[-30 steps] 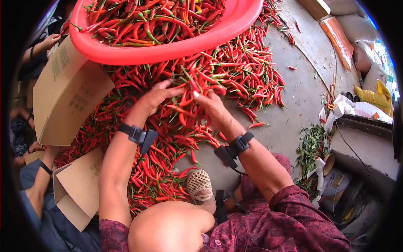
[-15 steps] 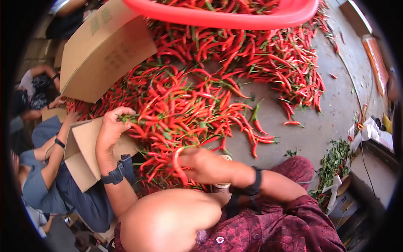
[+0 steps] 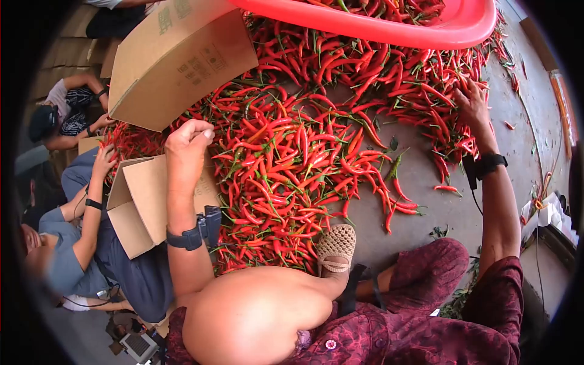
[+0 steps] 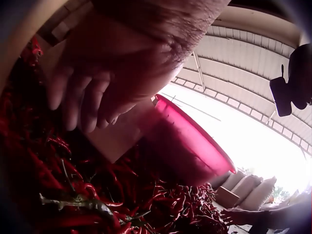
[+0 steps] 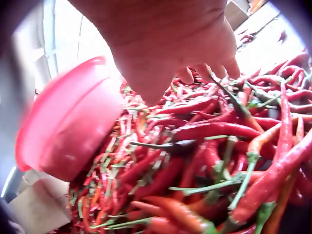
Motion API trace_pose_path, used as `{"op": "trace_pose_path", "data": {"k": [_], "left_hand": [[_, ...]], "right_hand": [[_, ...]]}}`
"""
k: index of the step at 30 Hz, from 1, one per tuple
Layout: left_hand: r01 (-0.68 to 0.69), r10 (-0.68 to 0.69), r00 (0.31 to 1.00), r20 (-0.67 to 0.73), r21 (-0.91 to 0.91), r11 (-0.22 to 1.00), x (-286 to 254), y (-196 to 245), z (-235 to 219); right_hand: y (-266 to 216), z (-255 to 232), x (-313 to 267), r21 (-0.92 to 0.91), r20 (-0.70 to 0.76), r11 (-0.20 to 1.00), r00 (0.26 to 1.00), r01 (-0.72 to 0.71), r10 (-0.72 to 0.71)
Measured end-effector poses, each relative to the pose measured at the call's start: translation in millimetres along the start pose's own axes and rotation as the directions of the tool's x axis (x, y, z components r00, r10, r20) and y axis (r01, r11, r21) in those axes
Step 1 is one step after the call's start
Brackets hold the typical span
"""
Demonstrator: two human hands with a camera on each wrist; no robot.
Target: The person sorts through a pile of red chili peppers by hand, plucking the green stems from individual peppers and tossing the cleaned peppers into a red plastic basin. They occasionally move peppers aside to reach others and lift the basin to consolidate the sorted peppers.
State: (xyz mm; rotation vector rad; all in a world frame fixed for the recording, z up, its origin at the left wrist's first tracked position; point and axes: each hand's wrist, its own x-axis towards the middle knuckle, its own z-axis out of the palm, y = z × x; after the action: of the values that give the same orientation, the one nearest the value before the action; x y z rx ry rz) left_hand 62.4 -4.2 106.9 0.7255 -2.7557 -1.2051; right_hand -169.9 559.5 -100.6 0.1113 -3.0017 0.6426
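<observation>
A large heap of red chili peppers (image 3: 286,164) with green stems spreads over the floor. My left hand (image 3: 187,152) hovers above its left part, beside a cardboard flap. In the left wrist view the fingers (image 4: 84,105) hang loosely bent, with nothing between them. At the far right of the heap, my right hand (image 3: 473,109) reaches down onto the peppers. The right wrist view has this hand (image 5: 180,53) right over the chilies, fingers pointing down and relaxed, the tips partly hidden behind the palm and peppers.
A pink-red plastic basin (image 3: 377,30) holding chilies stands beyond the heap. An upright cardboard box (image 3: 182,73) and a smaller open box (image 3: 143,201) are on the left. Other people (image 3: 79,237) sit beyond them. My shoe (image 3: 336,246) is at the heap's near edge.
My right hand has swung from the near middle of the heap out to its far right. The left hand has left the peppers it fingered, now raised over the left side. The view has shifted left.
</observation>
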Motion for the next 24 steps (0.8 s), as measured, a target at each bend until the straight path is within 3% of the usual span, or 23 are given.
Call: {"op": "trace_pose_path", "data": {"k": [2, 6, 8, 10, 11, 12, 13, 14, 15, 16, 18, 19, 20, 22, 23, 24], "left_hand": [[-0.034, 0.032, 0.998, -0.046, -0.026, 0.999, 10.1, -3.0, 6.1], [-0.103, 0.095, 0.99, 0.102, 0.077, 0.992, 0.0, 10.5, 28.6], [-0.13, 0.125, 0.964, 0.236, 0.009, 0.991, -11.7, 19.7, 47.4], [-0.256, 0.203, 0.934, 0.293, 0.154, 0.954, -19.2, 20.7, 60.4], [-0.377, 0.284, 0.909, 0.305, 0.313, 0.872, -21.6, 22.7, 62.0], [-0.388, 0.294, 0.912, 0.286, 0.37, 0.844, -21.4, 19.3, 63.7], [-0.396, 0.304, 0.914, 0.269, 0.426, 0.813, -20.6, 12.1, 67.2], [-0.403, 0.316, 0.914, 0.255, 0.483, 0.778, -19.4, 5.7, 70.3], [-0.355, 0.279, 0.933, 0.228, 0.453, 0.818, -17.9, 1.2, 71.9], [-0.353, 0.276, 0.934, 0.226, 0.464, 0.813, -15.3, -7.4, 72.5], [-0.348, 0.273, 0.936, 0.222, 0.48, 0.805, -10.5, -21.9, 73.5], [-0.342, 0.295, 0.94, 0.173, 0.484, 0.806, -11.2, -19.6, 75.3], [-0.304, 0.264, 0.953, 0.152, 0.453, 0.838, -9.4, -21.9, 76.2], [-0.218, 0.188, 0.976, 0.113, 0.394, 0.893, -6.3, -30.9, 71.2], [-0.237, 0.226, 0.971, 0.072, 0.297, 0.925, -5.4, -33.3, 67.4], [-0.186, 0.181, 0.983, 0.044, 0.273, 0.944, -7.5, -35.3, 63.2]], "right_hand": [[-22.6, -1.4, -7.5, 0.015, -0.012, 1.0, 1.0, -0.028, 0.028], [-39.1, -26.2, -5.5, -0.143, 0.103, 0.985, 0.988, -0.1, 0.116], [-37.8, -29.1, -4.8, -0.185, 0.176, 0.973, 0.969, -0.14, 0.173], [-37.8, -27.3, 7.7, -0.186, 0.264, 0.968, 0.941, -0.168, 0.214], [-38.1, -16.8, 2.8, -0.137, 0.185, 0.98, 0.968, -0.144, 0.168], [-38.7, -6.6, -2.1, -0.092, 0.104, 0.99, 0.987, -0.111, 0.121], [-46.9, -8.8, -5.6, -0.084, 0.131, 0.992, 0.986, -0.097, 0.107], [-55.3, -11.3, -9.5, -0.074, 0.157, 0.994, 0.983, -0.084, 0.095], [-61.9, -15.0, -14.7, -0.037, 0.189, 0.997, 0.979, -0.067, 0.073], [-66.5, -18.3, -15.9, 0.0, 0.301, 0.998, 0.952, -0.056, 0.054], [-99.2, -25.3, -38.8, -0.017, 0.293, 0.995, 0.951, -0.098, 0.099], [-103.5, -17.5, -53.0, 0.055, 0.197, 0.997, 0.98, -0.054, 0.043], [-113.1, -14.0, -59.9, -0.023, 0.163, 0.996, 0.982, -0.089, 0.091], [-129.1, -19.7, -65.8, -0.069, 0.198, 0.983, 0.964, -0.167, 0.178], [-128.2, -20.3, -65.0, -0.038, 0.212, 0.98, 0.957, -0.194, 0.198], [-126.1, -19.9, -62.8, -0.006, 0.227, 0.975, 0.95, -0.221, 0.216]]}}
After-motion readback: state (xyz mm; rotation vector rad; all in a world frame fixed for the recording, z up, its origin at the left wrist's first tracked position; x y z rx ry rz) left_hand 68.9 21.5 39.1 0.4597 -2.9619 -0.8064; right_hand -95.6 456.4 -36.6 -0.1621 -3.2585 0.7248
